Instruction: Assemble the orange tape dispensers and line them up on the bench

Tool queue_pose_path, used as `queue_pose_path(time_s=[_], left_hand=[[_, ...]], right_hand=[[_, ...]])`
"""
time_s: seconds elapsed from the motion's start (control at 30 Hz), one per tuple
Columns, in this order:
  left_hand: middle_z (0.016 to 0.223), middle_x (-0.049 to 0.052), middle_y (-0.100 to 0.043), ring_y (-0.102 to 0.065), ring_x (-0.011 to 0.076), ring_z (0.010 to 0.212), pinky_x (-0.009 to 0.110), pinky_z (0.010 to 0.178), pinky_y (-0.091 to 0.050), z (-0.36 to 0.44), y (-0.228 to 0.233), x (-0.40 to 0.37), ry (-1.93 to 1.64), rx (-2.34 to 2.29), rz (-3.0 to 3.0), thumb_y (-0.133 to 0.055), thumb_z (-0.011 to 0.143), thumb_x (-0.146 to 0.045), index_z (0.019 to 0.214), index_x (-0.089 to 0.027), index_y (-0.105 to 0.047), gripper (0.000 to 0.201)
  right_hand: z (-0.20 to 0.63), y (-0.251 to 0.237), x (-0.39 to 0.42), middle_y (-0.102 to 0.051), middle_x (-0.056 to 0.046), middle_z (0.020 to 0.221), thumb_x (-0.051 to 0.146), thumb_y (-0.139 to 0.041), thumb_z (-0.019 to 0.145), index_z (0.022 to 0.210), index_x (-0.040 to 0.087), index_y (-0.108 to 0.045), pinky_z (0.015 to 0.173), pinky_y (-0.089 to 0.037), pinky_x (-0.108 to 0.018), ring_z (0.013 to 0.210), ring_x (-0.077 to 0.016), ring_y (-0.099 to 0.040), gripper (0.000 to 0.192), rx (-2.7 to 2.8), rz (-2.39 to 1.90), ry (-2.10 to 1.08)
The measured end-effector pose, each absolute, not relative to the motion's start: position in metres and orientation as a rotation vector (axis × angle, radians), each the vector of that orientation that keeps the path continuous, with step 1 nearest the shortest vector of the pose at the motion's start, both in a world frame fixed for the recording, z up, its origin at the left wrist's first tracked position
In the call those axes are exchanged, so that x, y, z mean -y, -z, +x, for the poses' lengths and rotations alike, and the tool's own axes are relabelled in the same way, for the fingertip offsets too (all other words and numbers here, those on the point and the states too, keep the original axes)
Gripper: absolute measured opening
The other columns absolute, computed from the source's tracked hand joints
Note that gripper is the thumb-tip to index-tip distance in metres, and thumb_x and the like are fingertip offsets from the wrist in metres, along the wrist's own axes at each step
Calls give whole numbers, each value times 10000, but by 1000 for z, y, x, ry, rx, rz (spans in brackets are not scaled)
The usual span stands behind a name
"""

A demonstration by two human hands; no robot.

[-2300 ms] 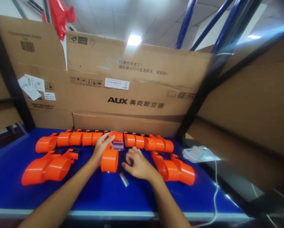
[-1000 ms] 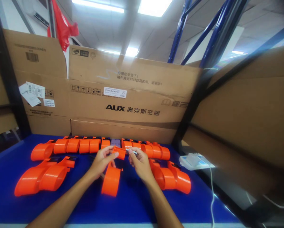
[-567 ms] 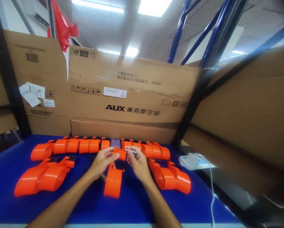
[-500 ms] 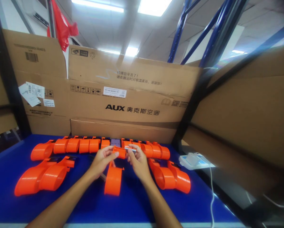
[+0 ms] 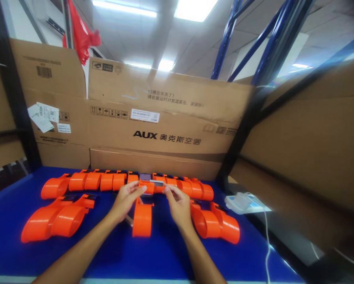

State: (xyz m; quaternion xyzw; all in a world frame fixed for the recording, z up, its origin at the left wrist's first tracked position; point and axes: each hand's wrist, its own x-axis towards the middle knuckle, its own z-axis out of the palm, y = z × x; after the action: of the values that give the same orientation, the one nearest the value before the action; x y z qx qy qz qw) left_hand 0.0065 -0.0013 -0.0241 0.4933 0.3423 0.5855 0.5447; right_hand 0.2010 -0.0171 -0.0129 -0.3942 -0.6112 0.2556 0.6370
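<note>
My left hand (image 5: 129, 200) is closed on an orange plastic part (image 5: 149, 188), shaped like a piece of a tape dispenser, with the thumb across its front. Between the thumb and fingertips of my right hand (image 5: 177, 201) is the right end of a thin grey strip (image 5: 157, 183). The strip's left end meets the top of the orange part; whether it sits in it I cannot tell. Just below hangs or stands an orange ring-shaped piece (image 5: 142, 221). Its narrow neck runs up behind my left fingers, so its link to the held part is hidden.
Similar orange pieces with dark ends line the back of the blue table (image 5: 106, 256). Pairs stand at left (image 5: 41, 223) and right (image 5: 228, 227). A phone (image 5: 145, 177) is behind my hands. A white power strip (image 5: 245, 203) with a cable lies right. Cardboard (image 5: 165, 154) walls the back.
My right hand has moved slightly right and down from the orange part, so more of the grey strip shows. My left hand keeps its hold. The whole view has shifted slightly.
</note>
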Motion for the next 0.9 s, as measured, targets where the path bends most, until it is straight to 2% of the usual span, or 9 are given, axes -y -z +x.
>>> queue_pose_path(time_s=[0.17,0.27,0.37,0.53,0.63,0.77,0.9], left_hand=[[908,99,-742,-575,128,517,245,488,-447,7,19,8,-1349,-794,1268,-769,735,-449,1032,-126,-719,441],[936,109,-743,-577,130,530,251,511,-449,6,18,10,-1320,-799,1312,-758,750,-447,1042,-126,-722,435],[869,95,-742,-572,129,514,248,513,-434,7,19,10,-1306,-805,1329,-765,741,-442,1000,-128,-728,409],[783,61,-722,-567,133,534,247,535,-440,7,21,8,-1286,-774,1361,-774,727,-425,947,-135,-732,367],[769,54,-720,-560,123,513,238,517,-426,4,17,5,-1284,-799,1326,-791,710,-412,942,-130,-729,370],[658,21,-690,-552,113,486,217,489,-421,-9,3,1,-1418,-786,1141,-817,681,-393,926,-121,-728,376],[666,30,-704,-612,141,524,233,517,-472,-28,-13,-2,-1595,-761,841,-853,627,-382,864,-114,-708,386]], right_hand=[[197,16,18,-725,-48,785,409,-650,861,864,206,-759,820,-523,-365,860,-245,-675,230,1448,-879,-624],[196,19,18,-719,-50,790,417,-657,857,928,216,-770,761,-529,-366,791,-237,-658,242,1485,-883,-651],[196,20,19,-704,-55,799,417,-646,868,996,217,-771,712,-519,-355,753,-228,-635,268,1569,-888,-636],[195,18,22,-682,-50,772,398,-620,895,983,217,-783,694,-499,-342,716,-215,-615,259,1681,-887,-589],[195,20,20,-707,-54,845,388,-601,911,1080,229,-756,762,-508,-360,782,-225,-641,279,1698,-880,-590],[189,24,20,-723,-72,1017,350,-526,955,1267,249,-648,832,-509,-382,899,-234,-655,350,1734,-908,-536],[174,22,28,-668,-85,1222,193,-493,944,1311,263,-597,952,-442,-406,1086,-245,-581,388,2169,-864,-360]])
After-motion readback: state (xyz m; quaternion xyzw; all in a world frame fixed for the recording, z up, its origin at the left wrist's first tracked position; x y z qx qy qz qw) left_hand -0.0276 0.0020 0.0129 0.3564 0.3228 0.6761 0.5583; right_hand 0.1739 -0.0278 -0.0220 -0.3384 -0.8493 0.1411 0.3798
